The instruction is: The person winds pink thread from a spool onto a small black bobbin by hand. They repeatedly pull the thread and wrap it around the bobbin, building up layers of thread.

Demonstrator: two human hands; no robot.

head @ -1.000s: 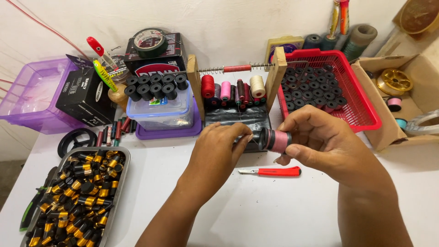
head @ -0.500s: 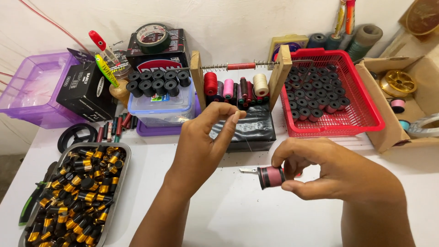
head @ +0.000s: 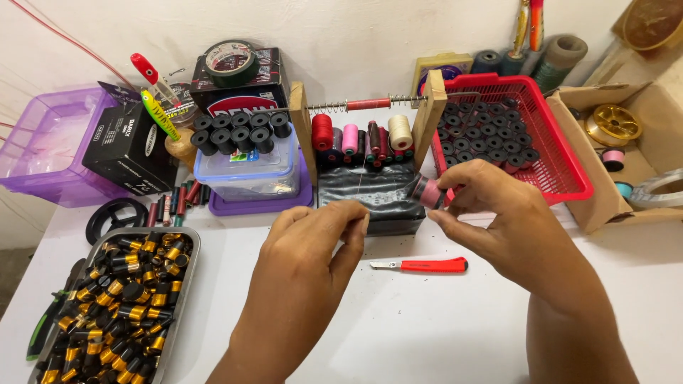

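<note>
The right hand holds a small pink spool pinched between thumb and fingers, raised above the white counter in front of the wooden thread rack. The left hand has thumb and forefinger pressed together as if on a fine thread; the thread itself cannot be made out.

A red-handled knife lies on the counter between the hands. The metal tray at lower left is filled with black-and-gold cylindrical parts. The clear plastic box on a purple lid carries black spools heaped on top. The red basket contains rows of black spools. The purple tub at far left holds clear wrapping. The cardboard box at right contains a gold reel spool.
</note>
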